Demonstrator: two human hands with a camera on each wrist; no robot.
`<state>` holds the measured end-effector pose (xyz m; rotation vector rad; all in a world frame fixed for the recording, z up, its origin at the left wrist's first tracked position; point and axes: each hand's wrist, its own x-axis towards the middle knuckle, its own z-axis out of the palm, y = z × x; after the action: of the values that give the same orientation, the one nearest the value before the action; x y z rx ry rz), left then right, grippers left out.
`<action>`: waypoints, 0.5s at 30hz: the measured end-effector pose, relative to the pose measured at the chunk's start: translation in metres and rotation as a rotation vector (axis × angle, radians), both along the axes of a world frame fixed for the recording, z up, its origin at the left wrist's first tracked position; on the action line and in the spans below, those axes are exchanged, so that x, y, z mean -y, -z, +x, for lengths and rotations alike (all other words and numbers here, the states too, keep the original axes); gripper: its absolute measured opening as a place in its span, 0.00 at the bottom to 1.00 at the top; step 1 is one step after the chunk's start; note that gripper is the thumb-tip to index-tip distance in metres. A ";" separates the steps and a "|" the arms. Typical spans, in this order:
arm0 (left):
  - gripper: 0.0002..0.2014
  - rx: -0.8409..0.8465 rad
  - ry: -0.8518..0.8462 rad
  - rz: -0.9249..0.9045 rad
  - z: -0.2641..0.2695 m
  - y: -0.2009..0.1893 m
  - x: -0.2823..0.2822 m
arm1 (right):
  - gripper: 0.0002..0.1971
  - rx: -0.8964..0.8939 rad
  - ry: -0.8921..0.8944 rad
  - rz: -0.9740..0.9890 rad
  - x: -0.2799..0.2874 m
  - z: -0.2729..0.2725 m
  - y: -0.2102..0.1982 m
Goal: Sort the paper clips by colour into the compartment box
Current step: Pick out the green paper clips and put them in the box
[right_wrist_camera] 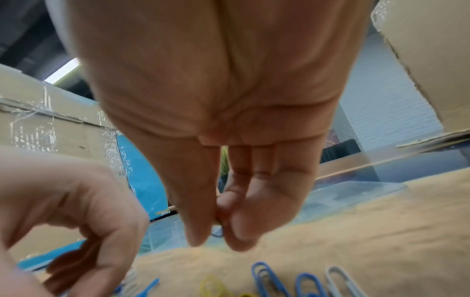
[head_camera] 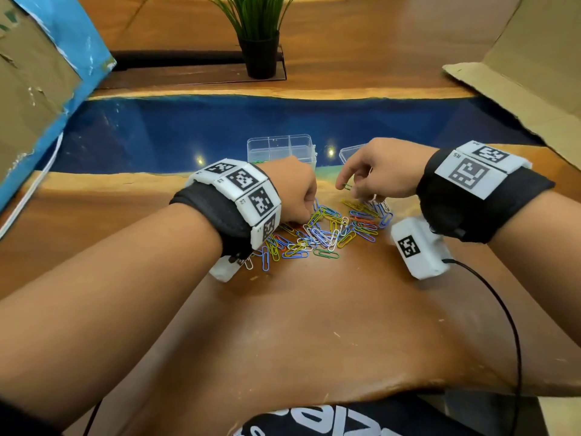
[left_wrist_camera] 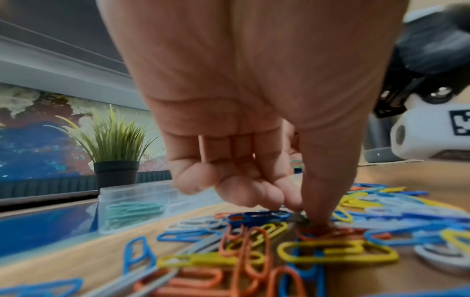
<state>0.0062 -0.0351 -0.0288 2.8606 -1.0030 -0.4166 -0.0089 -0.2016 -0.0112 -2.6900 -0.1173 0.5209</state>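
A loose heap of coloured paper clips (head_camera: 323, 229) lies on the wooden table. Behind it stands the clear compartment box (head_camera: 279, 147); one compartment holds green clips (left_wrist_camera: 132, 211). My left hand (head_camera: 309, 215) is down on the heap's left side with its fingers curled. Its thumb and forefinger (left_wrist_camera: 302, 215) pinch a dark clip (left_wrist_camera: 296, 218) at the heap's surface. My right hand (head_camera: 345, 185) hovers above the heap's far right and pinches a green clip (head_camera: 347, 186) between thumb and forefinger. In the right wrist view only a bit of wire (right_wrist_camera: 217, 234) shows between those fingers.
The box's clear lid (head_camera: 350, 152) lies to the right of it, behind my right hand. A potted plant (head_camera: 259, 42) stands at the back. Cardboard boxes flank the table on the left (head_camera: 31, 73) and right (head_camera: 518, 73). A black cable (head_camera: 503, 309) trails from my right wrist.
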 end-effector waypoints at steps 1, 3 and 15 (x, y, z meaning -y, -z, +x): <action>0.03 -0.011 -0.005 -0.003 0.000 0.000 -0.001 | 0.11 -0.009 0.019 0.018 0.001 -0.002 0.000; 0.03 -0.033 -0.022 -0.021 0.000 -0.001 -0.003 | 0.11 -0.033 0.042 0.050 0.003 -0.008 0.001; 0.15 -0.058 -0.022 -0.100 0.001 -0.005 0.011 | 0.18 -0.022 -0.053 -0.123 -0.002 -0.021 0.004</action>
<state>0.0069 -0.0457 -0.0241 2.7519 -0.9535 -0.4317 -0.0303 -0.1992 -0.0147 -2.8061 -0.1556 0.5912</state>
